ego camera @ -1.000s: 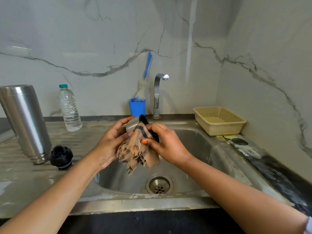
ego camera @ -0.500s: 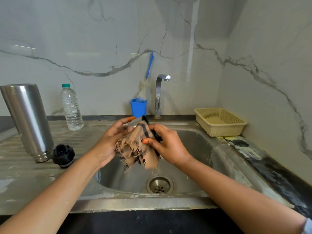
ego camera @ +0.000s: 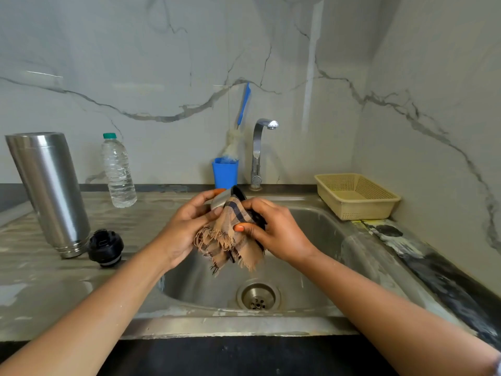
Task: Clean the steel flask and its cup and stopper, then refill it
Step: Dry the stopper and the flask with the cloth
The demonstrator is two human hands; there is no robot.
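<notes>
Over the sink basin (ego camera: 320, 234), my left hand (ego camera: 184, 226) grips the steel cup (ego camera: 221, 200), whose dark inside faces the back wall. My right hand (ego camera: 273, 229) pinches a tan checked cloth (ego camera: 230, 237) against the cup; its frayed edge hangs down toward the drain. The cloth hides most of the cup. The steel flask (ego camera: 48, 191) stands upside down on the draining board at the left. Its black stopper (ego camera: 105, 248) lies just to the right of the flask's base.
A clear water bottle with a green cap (ego camera: 118, 172) stands behind the draining board. A blue holder (ego camera: 225, 173) with a bottle brush sits by the tap (ego camera: 260, 150). A yellow basket (ego camera: 355, 196) sits at the sink's right. The drain (ego camera: 259, 295) lies below my hands.
My hands have stayed over the basin while the cloth shifted a little across the cup. The flask and stopper have not moved.
</notes>
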